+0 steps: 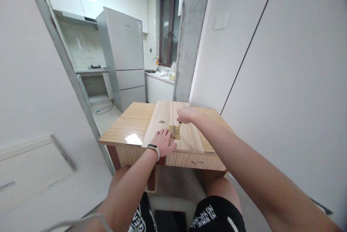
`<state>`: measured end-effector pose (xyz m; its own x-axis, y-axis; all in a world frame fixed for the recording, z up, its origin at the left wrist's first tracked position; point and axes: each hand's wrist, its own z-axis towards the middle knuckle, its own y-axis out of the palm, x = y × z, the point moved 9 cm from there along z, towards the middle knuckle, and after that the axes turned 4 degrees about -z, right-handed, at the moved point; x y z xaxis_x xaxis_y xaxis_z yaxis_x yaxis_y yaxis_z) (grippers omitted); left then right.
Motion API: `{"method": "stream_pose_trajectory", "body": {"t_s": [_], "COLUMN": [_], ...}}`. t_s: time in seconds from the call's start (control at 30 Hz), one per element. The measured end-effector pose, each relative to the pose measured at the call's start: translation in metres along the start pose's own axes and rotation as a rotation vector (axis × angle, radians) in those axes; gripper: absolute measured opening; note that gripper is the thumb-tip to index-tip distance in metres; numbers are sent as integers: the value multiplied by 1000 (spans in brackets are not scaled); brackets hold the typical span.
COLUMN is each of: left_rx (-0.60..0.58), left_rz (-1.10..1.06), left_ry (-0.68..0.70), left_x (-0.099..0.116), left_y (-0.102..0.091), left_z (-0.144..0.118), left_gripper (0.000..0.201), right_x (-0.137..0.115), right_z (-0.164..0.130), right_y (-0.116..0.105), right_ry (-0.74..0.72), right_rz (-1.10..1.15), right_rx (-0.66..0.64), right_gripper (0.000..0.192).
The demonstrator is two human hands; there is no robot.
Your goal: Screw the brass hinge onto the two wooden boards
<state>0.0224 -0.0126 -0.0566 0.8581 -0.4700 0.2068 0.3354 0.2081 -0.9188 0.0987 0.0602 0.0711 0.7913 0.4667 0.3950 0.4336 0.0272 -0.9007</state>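
Wood-grain desk (132,120) with a left board (149,132) and a right board (193,136)
Both lie flat across its middle, a narrow seam between them; its drawer (181,159) faces near, at right.

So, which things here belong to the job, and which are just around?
Belong to the job:
screwdriver-like tool in the right hand
brass-coloured hinge
two pale boards, left hand resting on them
wooden desk underneath

Just around:
grey fridge
tap
cable on the floor
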Motion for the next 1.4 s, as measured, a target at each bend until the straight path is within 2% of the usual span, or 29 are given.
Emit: {"method": "stream_pose_trajectory", "body": {"t_s": [0.27, 0.33, 0.47, 0.53, 0.67, 0.87, 1.07, 1.13, 1.3, 1.4], "left_rx": [-30, -22, -2, 1, 6, -2, -24, -35, -21, -18], "left_rz": [2, 0, -4, 0, 9, 11, 13, 9, 3, -1], "left_ry": [-21, -16, -4, -6, -1, 0, -21, -26, -19, -9], "left_x": [-2, -1, -1, -1, -1, -1, -2, -2, 0, 1], "left_y": [1, 1, 0, 0, 0, 0, 1, 1, -1, -1], "left_z": [0, -1, -1, -1, -1, -1, -1, 0, 0, 0], "left_gripper": [56, 55, 52, 52, 53, 54, 56, 56, 54, 54], "right_x": [-7, -5, 3, 5, 0, -4, -5, -4, 1, -1], "right_z": [-19, -19, -16, -15, -11, -15, -20, -19, -18, -17], "right_y": [-16, -15, -11, -9, -6, -14, -16, -14, -12, -12], "right_ry": [-84, -73, 16, 51, 28, -55, -110, -101, 14, 31], "right_rz": [2, 43, 96, 92, 48, 31, 59, 102, 124, 87], "right_rx": [20, 26, 32, 20, -5, 63, 62, 74, 121, 92], "right_gripper": [23, 26, 48, 50, 43, 30, 18, 20, 49, 45]}}
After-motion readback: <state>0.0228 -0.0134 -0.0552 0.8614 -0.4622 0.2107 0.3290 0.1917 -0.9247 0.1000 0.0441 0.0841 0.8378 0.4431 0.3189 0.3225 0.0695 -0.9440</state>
